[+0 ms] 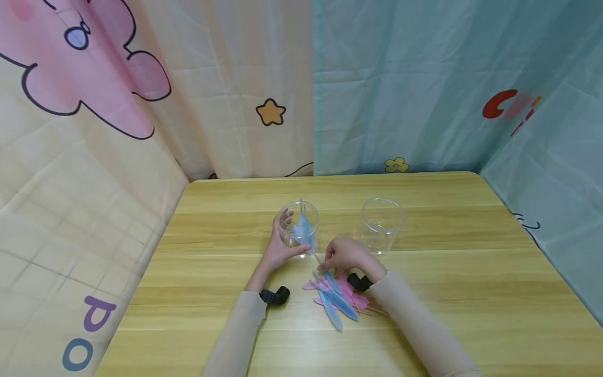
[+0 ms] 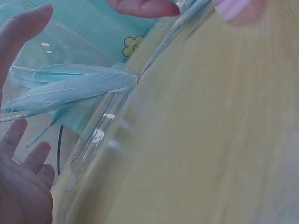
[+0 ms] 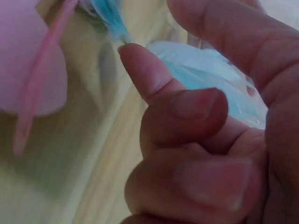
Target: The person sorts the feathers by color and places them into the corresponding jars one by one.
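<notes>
My left hand (image 1: pixel 277 250) grips a clear plastic cup (image 1: pixel 293 237), thumb in front and fingers round the far side. Several light blue feathers (image 1: pixel 305 229) stand in it with their quills pointing up; the left wrist view shows the blue feathers (image 2: pixel 74 88) through the clear wall. Just right of the cup, my right hand (image 1: pixel 347 254) reaches to a feather quill at the pile. Up close, my right index fingertip (image 3: pixel 140 65) touches the quill end of a blue feather (image 3: pixel 108 16), thumb apart and other fingers curled. Blue feathers (image 1: pixel 340 303) lie over pink feathers (image 1: pixel 356 297) below this hand.
A second clear plastic cup (image 1: pixel 382 230) stands on the wooden table (image 1: pixel 226 324) beyond my right hand. Printed curtains (image 1: pixel 235 89) hang behind the table and along both sides. Each wrist wears a black band (image 1: pixel 275 296).
</notes>
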`<state>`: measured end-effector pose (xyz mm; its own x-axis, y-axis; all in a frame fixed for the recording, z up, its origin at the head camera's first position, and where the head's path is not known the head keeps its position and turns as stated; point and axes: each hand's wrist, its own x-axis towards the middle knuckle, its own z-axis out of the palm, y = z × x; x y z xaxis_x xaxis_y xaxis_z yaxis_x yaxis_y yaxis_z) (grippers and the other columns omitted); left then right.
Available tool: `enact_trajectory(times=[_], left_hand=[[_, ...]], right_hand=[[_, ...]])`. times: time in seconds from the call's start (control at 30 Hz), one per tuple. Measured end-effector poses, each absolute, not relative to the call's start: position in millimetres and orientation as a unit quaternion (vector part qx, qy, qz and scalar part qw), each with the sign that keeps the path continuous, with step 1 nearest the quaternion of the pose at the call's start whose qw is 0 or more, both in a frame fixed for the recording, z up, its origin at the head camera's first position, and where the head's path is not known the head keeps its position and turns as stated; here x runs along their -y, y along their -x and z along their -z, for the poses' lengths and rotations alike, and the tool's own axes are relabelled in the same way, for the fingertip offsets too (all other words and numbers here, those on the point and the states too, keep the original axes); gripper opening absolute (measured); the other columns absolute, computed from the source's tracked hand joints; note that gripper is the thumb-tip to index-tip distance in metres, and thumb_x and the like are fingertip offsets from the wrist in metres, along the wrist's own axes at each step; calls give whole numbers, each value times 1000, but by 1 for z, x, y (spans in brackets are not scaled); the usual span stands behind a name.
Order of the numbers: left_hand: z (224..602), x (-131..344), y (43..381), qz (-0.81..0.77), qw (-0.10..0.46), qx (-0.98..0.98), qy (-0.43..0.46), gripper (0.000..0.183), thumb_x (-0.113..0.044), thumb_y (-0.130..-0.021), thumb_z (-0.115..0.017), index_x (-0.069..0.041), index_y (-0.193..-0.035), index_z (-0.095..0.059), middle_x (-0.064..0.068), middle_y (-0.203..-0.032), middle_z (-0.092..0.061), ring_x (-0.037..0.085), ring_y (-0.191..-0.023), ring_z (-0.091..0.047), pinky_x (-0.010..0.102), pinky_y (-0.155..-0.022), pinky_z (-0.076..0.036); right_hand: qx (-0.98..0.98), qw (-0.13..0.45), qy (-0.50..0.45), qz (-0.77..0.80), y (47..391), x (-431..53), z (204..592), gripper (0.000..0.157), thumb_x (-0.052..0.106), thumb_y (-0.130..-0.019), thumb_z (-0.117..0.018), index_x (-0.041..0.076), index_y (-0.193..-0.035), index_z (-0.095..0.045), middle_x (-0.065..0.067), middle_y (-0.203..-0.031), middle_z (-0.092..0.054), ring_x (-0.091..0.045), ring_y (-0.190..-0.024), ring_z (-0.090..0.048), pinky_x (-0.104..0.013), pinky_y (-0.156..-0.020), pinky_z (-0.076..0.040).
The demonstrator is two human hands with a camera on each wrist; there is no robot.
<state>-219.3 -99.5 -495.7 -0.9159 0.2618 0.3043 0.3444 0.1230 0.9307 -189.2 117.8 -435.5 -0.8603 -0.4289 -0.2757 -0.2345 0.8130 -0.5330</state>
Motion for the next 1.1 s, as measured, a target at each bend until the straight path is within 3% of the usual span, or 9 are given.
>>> enact_trajectory(times=[0.17,0.43,0.67,1.1], left_hand=[[493,100,218,631,20,749,201,111,-11,-68,-86,-31,-150,-13,7,-149,-29,27,-134,-27,52,-106,-24],[466,98,205,625,11,749,218,106,-6,-73,-82,-15,-151,-11,21,-149,-25,39,-134,-25,56,-104,-25],[466,99,203,625,14,750,218,106,-7,-72,-82,-16,-151,-12,23,-148,-25,39,-133,-26,56,-104,-26],[466,100,203,618,25,753,224,107,-9,-71,-84,-16,-151,-12,22,-148,-27,39,-133,-27,55,-104,-26]], right_hand=[[-939,193,162,234,188,-106,440,36,39,-74,-79,12,-58,-62,2,-50,-58,-12,-42,-54,-23,-40,-33],[-953,181,133,203,192,-96,447,37,39,-72,-80,17,-52,-59,7,-42,-49,-9,-36,-50,-23,-38,-31],[-939,212,127,241,193,-94,448,24,30,-73,-81,16,-59,-67,3,-50,-56,-9,-38,-49,-23,-39,-35],[-919,203,160,297,192,-104,450,24,22,-73,-71,15,-54,-57,9,-47,-41,-6,-42,-35,-21,-39,-26]])
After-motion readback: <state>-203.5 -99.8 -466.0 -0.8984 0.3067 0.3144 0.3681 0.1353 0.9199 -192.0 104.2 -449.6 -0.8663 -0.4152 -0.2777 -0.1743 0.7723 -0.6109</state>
